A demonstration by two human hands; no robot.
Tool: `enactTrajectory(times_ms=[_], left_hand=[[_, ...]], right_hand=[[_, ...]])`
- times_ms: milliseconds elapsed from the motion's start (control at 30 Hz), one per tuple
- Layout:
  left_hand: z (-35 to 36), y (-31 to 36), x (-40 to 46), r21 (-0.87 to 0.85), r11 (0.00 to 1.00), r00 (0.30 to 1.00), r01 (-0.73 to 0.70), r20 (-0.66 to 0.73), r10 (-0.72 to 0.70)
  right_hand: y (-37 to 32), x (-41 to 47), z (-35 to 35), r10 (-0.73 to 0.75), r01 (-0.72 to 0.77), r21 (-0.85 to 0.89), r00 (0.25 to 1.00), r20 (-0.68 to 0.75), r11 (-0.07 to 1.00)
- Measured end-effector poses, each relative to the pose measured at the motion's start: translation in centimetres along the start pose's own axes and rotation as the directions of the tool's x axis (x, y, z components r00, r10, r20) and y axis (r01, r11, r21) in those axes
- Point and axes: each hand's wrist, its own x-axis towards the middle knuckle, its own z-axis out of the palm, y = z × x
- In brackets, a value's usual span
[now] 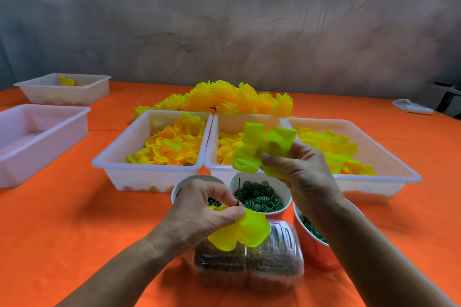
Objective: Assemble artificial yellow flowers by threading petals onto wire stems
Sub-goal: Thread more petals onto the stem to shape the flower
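My left hand (199, 212) pinches a thin dark wire stem (238, 190) that sticks up between its fingers, with a yellow petal piece (243, 232) threaded on it and hanging below. My right hand (303, 172), higher and to the right, holds a large yellow-green petal layer (259, 147) spread above the cups. Three white trays hold loose yellow petals: left (119, 157), middle (212, 149) and right (389, 154). A heap of finished yellow flowers (224, 99) lies behind them.
A cup of green ring parts (259, 198) stands between my hands, another cup (311, 239) under my right wrist, a third (189, 179) behind my left hand. A clear plastic box (249, 264) sits in front. Two more white trays (37, 137) (62, 92) stand at the left on the orange cloth.
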Motion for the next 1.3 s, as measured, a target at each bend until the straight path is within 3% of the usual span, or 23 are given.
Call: enactTrajectory(times_ms=[400, 900, 1200, 1300], left_hand=[[0.1, -0.1, -0.1, -0.034, 0.995, 0.996, 0.089, 0.007, -0.089], [0.3, -0.5, 0.1, -0.056, 0.997, 0.999, 0.046, 0.017, -0.045], [0.4, -0.5, 0.0, -0.063, 0.997, 0.999, 0.042, -0.006, -0.043], [0.4, -0.6, 0.1, -0.065, 0.997, 0.999, 0.040, -0.001, -0.041]], right_hand=[[1.6, -1.5, 1.5, -0.074, 0.077, -0.077, 0.996, 0.044, 0.994], [1.3, -3.5, 1.3, -0.074, 0.081, -0.029, 0.978, 0.197, 0.996], [0.8, -4.4, 1.5, -0.194, 0.211, -0.043, 0.950, 0.246, 0.977], [0.8, -4.5, 1.3, -0.262, 0.303, -0.168, 0.937, 0.231, 0.938]])
